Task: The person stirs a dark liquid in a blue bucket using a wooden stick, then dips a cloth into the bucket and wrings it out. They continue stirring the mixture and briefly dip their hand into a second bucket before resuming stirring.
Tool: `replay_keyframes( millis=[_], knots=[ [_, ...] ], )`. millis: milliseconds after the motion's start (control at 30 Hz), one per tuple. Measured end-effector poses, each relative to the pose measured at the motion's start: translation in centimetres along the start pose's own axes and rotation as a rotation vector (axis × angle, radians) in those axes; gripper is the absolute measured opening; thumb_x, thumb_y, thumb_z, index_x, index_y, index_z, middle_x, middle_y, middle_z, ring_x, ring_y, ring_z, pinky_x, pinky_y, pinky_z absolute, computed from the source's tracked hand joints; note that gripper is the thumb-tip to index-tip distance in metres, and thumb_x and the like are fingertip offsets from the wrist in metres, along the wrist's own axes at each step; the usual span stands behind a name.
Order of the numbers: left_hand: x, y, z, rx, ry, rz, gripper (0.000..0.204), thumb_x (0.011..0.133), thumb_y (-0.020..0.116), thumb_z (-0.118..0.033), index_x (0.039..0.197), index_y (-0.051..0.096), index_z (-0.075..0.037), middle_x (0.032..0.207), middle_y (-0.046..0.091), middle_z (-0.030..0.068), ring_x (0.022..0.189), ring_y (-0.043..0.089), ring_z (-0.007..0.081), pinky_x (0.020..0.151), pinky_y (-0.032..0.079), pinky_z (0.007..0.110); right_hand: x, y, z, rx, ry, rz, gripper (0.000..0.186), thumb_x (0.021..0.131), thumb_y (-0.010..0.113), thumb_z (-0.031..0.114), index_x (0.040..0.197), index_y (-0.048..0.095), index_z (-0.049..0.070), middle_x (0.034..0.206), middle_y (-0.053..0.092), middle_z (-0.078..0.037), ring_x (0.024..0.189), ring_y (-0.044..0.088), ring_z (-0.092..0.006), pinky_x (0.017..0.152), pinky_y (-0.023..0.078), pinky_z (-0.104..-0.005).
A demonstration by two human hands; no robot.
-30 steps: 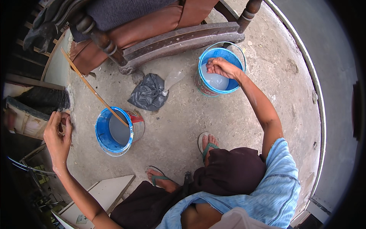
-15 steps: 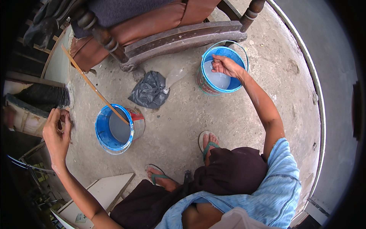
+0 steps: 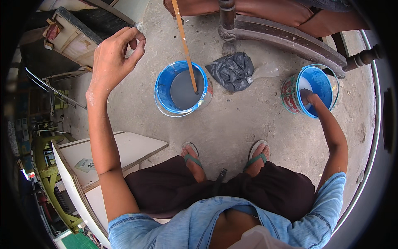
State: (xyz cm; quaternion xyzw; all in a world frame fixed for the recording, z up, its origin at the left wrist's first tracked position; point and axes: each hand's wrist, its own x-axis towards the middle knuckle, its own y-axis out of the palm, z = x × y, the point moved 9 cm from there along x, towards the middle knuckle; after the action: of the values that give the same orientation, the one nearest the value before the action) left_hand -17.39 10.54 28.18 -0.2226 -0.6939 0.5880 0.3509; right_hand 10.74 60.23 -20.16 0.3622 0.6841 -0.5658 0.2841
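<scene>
**Right hand (image 3: 307, 98) dipped into the right-hand round bucket with a blue interior (image 3: 290, 94)**

The left-hand round bucket with a blue interior (image 3: 164, 89) holds grey liquid (image 3: 181, 93) and a long, thin wooden stick (image 3: 185, 45). Its neighbour holds whitish liquid (image 3: 306, 84); the fingers there are hidden, so their grip cannot be told. Beyond stands a dark wooden seat with brown upholstery (image 3: 286, 38). The left forearm covers part of a flat white board (image 3: 141, 146). A crumpled black plastic bag (image 3: 232, 71) lies between the buckets. The left hand (image 3: 115, 60), raised and empty, curls its fingers loosely toward the thumb.

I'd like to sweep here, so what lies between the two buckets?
In the head view, a dark plastic bag and a clear plastic item lie on the floor between the left bucket and the right bucket.
</scene>
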Motion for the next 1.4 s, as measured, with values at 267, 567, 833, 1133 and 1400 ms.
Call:
replay_keyframes(
  millis=[267, 567, 833, 1133, 1400],
  knots=[
    [0.4, 0.3, 0.1, -0.01, 0.014, -0.019, 0.009, 0.086, 0.068, -0.015, 0.092, 0.067, -0.008, 0.074, 0.06, 0.0027, 0.059, 0.052, 0.0158, 0.058, 0.045, 0.031, 0.9, -2.4, 0.2, 0.212, 0.029, -0.201, 0.052, 0.077, 0.069, 0.014, 0.125, 0.061, -0.004, 0.11, 0.071, -0.024, 0.109, 0.068, -0.0378, 0.091, 0.056, -0.0413],
    [-0.3, 0.8, 1.1, -0.04, 0.062, -0.045, 0.005, 0.094, 0.065, -0.005, 0.095, 0.064, 0.0, 0.081, 0.058, 0.0057, 0.063, 0.045, 0.012, 0.052, 0.04, 0.026, -0.6, -6.7, 2.2, 0.282, 0.0, -0.303, 0.043, 0.077, 0.072, 0.016, 0.116, 0.067, -0.002, 0.11, 0.07, -0.025, 0.111, 0.067, -0.0392, 0.092, 0.055, -0.0429],
    [0.2, 0.7, 0.5, -0.059, 0.086, -0.061, 0.005, 0.094, 0.064, -0.004, 0.095, 0.062, 0.001, 0.079, 0.055, 0.0068, 0.064, 0.045, 0.013, 0.053, 0.038, 0.026, -7.2, -7.1, -0.2, 1.775, -0.051, -0.053, 0.042, 0.104, 0.048, 0.036, 0.071, 0.053, 0.011, 0.064, 0.048, 0.001, 0.048, 0.046, -0.0112, 0.051, 0.053, -0.0347],
    [-0.2, 0.9, 0.1, -0.081, 0.059, -0.053, 0.006, 0.093, 0.064, -0.003, 0.096, 0.062, 0.002, 0.08, 0.056, 0.0074, 0.064, 0.046, 0.0132, 0.054, 0.04, 0.026, -13.1, -11.3, 2.2, 1.993, -0.366, -0.157, 0.023, 0.103, 0.051, 0.023, 0.081, 0.05, 0.014, 0.07, 0.044, 0.006, 0.061, 0.047, -0.0072, 0.082, 0.054, -0.0314],
    [0.2, 0.8, 1.2, -0.06, 0.021, -0.035, 0.007, 0.089, 0.065, -0.006, 0.094, 0.064, -0.001, 0.08, 0.06, 0.0061, 0.062, 0.047, 0.0131, 0.056, 0.042, 0.028, -11.9, -9.7, -1.8, 1.788, -0.234, -0.663, 0.029, 0.099, 0.063, 0.019, 0.072, 0.056, 0.011, 0.067, 0.046, 0.006, 0.062, 0.044, -0.0041, 0.063, 0.05, -0.0268]
  ],
)
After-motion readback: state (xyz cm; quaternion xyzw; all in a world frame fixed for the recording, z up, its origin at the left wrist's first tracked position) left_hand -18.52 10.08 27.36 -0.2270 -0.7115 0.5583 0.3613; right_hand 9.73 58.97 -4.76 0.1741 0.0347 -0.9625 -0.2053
